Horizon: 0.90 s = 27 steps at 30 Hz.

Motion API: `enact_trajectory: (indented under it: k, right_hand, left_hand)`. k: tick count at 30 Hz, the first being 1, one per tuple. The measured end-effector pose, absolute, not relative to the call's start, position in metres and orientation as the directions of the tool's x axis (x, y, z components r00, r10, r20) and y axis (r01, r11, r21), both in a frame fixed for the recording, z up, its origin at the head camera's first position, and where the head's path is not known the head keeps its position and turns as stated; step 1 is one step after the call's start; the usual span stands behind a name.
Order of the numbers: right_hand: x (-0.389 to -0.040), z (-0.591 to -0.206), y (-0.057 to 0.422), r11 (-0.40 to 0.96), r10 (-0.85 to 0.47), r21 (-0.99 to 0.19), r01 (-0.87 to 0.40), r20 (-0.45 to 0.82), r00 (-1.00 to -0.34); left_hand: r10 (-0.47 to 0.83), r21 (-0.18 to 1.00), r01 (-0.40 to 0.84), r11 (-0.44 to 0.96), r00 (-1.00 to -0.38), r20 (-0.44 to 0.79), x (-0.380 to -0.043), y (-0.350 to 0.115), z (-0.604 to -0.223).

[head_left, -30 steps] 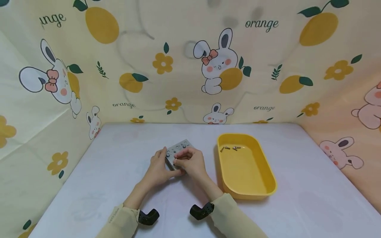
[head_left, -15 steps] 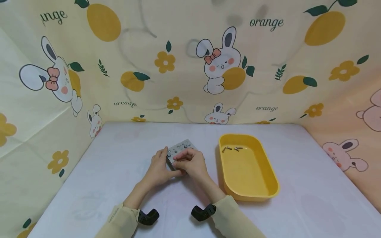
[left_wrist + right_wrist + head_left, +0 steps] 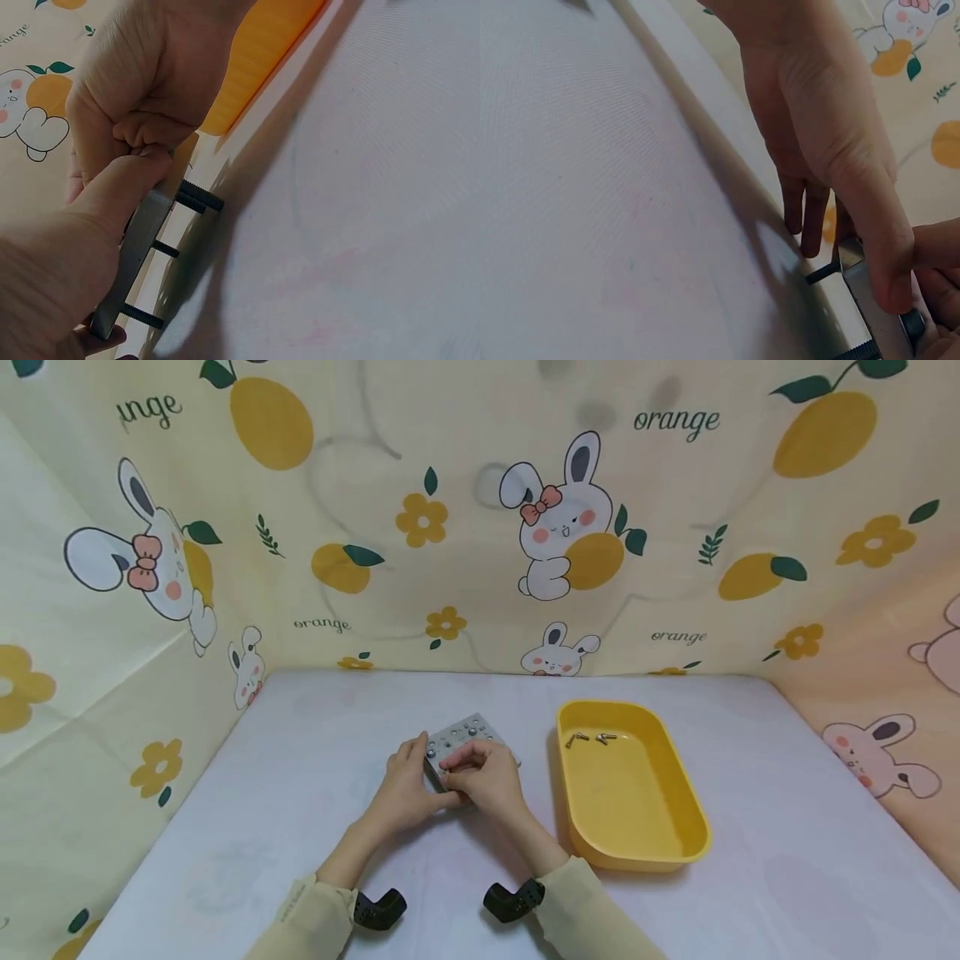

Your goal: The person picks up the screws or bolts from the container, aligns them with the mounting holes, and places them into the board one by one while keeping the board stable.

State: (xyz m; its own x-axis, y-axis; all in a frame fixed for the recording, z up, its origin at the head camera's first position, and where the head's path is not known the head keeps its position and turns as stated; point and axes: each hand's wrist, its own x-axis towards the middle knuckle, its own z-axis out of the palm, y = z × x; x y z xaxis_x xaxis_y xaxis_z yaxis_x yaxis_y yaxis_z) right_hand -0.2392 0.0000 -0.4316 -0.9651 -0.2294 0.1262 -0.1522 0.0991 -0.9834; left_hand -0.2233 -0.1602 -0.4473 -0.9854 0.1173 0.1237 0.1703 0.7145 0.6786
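A grey metal plate [image 3: 459, 737] with holes and several screws is held tilted above the white table. My left hand [image 3: 402, 787] grips it along the left and near edges, thumb in front. Over the plate's near part, my right hand [image 3: 491, 783] pinches a small screw, mostly hidden by the fingertips. In the left wrist view, several threaded screw shanks [image 3: 199, 193] stick out from the underside of the plate [image 3: 141, 259]. The right wrist view shows the right hand [image 3: 829, 127] reaching down to the plate's edge [image 3: 871, 304], its thumb against it.
Right of the hands stands a yellow tray [image 3: 633, 814] with several loose screws [image 3: 604, 738] at its far end. A white cloth covers the table [image 3: 247, 827]. Patterned curtains [image 3: 450, 568] rise behind it and at both sides.
The whole head view has shifted slightly. Both hands stay at the plate, with the right fingertips moving only a little over its near part.
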Motion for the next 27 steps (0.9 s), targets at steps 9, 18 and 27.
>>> enact_trajectory:
  k: [9, 18, 27]
  right_hand:
    - [-0.2408, -0.4299, 0.0043, 0.072, -0.236, -0.99, -0.119, 0.099, -0.967]
    - [-0.2411, -0.4274, 0.0052, 0.025, -0.232, -0.997, -0.068, 0.061, -0.971]
    - [-0.2415, -0.4298, 0.0051, 0.002, -0.214, -0.993, -0.12, 0.117, -0.97]
  left_hand:
    - [0.11, 0.681, 0.161, 0.714, -0.987, 0.118, -0.22, -0.158, -0.4433]
    - [0.104, 0.672, 0.15, 0.725, -0.989, 0.109, -0.2206, -0.1571, -0.4448]
    - [0.107, 0.668, 0.152, 0.728, -0.988, 0.109, -0.2211, -0.1572, -0.4447]
